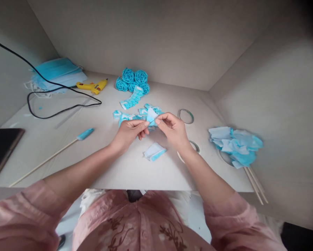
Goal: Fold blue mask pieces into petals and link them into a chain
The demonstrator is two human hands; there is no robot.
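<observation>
Between my two hands a small blue-and-white piece of mask fabric (pixel 151 115) is pinched, its pale corner standing up. My left hand (pixel 131 131) grips its left side between thumb and forefinger. From the right, my right hand (pixel 172 127) pinches the other edge. Just behind them lie folded blue fabric pieces (pixel 123 115) with white bits, partly hidden by my fingers. A loose blue-and-white fabric piece (pixel 155 151) lies on the table in front of my hands. Further back, a pleated blue strip (pixel 132 98) leans by several rolled blue fabric roses (pixel 128 75).
At the back left are a stack of face masks (pixel 58 71) and a yellow glue gun (pixel 93 86) with a looping black cord (pixel 65 106). A stick with a blue tip (pixel 85 134) lies left. Tape rolls (pixel 186 116), a fabric pile (pixel 235 143) and wooden sticks (pixel 256 184) are right.
</observation>
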